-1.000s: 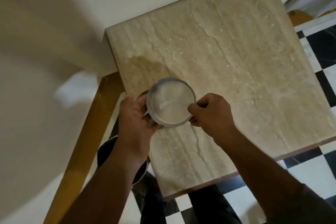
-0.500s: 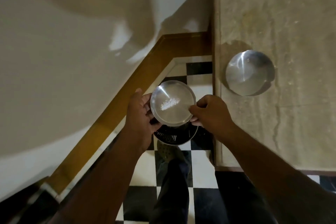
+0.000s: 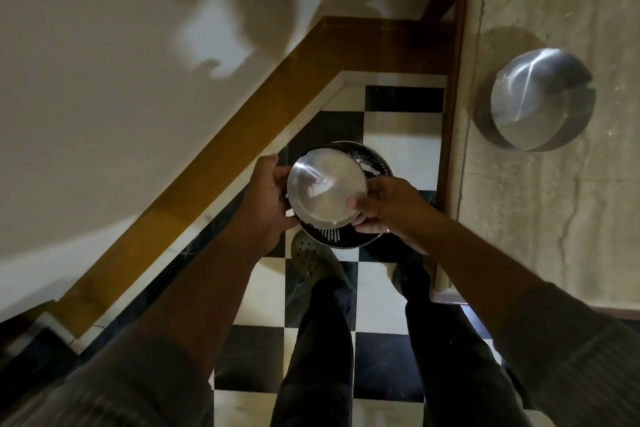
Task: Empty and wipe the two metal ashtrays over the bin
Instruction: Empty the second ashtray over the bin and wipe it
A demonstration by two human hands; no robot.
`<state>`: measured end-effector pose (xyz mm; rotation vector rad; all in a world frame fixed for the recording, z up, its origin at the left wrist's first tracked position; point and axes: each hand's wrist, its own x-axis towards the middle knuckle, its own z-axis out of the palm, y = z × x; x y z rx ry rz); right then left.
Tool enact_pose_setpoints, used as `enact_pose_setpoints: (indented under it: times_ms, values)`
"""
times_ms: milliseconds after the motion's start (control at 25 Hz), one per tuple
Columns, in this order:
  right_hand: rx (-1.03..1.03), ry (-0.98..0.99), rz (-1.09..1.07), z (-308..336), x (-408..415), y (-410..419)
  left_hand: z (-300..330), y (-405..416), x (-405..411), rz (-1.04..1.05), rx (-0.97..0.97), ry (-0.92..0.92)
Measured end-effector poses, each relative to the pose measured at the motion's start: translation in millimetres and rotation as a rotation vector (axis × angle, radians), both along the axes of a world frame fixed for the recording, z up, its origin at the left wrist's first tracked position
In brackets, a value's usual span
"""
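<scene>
Nearest, two dark trouser legs (image 3: pixel 322 340) stand on the checkered floor (image 3: pixel 377 308), a perforated clog (image 3: pixel 311 260) on the left foot just short of the bin (image 3: pixel 346 239). The bin is a round, dark, perforated one on the floor, in the corner between the wooden skirting (image 3: pixel 214 156) and the table (image 3: pixel 540 218).

Directly above the bin, both hands hold an ashtray (image 3: pixel 325 185), tilted with its inside toward the camera; some whitish residue shows in it. The left hand (image 3: pixel 266 201) curls around the left rim, fingers behind, thumb on the edge. The right hand (image 3: pixel 388 204) pinches the lower right rim, thumb inside.

Beyond the bin and to its right, the second ashtray (image 3: pixel 540 97) sits on the stone tabletop, well apart from the hands, a notch in its rim.
</scene>
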<state>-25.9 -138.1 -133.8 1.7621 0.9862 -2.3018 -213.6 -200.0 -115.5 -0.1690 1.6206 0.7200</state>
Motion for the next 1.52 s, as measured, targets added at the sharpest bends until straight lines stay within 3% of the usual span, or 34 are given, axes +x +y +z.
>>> enact_pose_setpoints:
  times_ms: [120, 360, 480, 560, 720, 840, 1120, 1200, 1280, 1320, 1400, 1520]
  values:
    - [0.326, -0.025, 0.224, 2, 0, 5, -9, 11, -21, -0.164, 0.042, -0.072]
    - [1.243, 0.04, 0.864, -1, 23, 15, -18, 62, -24, -1.098, 0.052, -0.099]
    - [1.44, 0.048, 1.015, -10, 25, 17, -28, 74, -3, -1.492, 0.077, 0.037]
    - [1.459, 0.016, 1.057, -16, 25, 14, -38, 71, 3, -1.601, 0.102, 0.189]
    - [1.309, -0.099, 1.023, -20, 35, 11, -48, 53, 7, -1.645, 0.256, 0.53]
    - [1.282, -0.123, 0.926, -18, 49, 8, -54, 41, 4, -1.616, 0.347, 0.655]
    - [1.677, 0.019, 0.492, 34, 36, 10, -62, 30, 15, -1.669, 0.316, 0.821]
    - [1.648, -0.01, 0.722, 13, 36, 1, -62, 35, 22, -1.588, 0.365, 0.875]
    - [1.407, -0.09, 1.193, -20, 39, -14, -58, 37, 26, -1.583, 0.394, 0.935]
    - [1.279, -0.093, 1.331, -32, 41, -19, -56, 35, 27, -1.602, 0.395, 0.94]
    - [1.183, -0.044, 1.389, -43, 37, -18, -54, 30, 23, -1.567, 0.383, 0.922]
    - [1.323, -0.07, 1.091, -23, 32, -7, -60, 27, 22, -1.502, 0.445, 0.891]
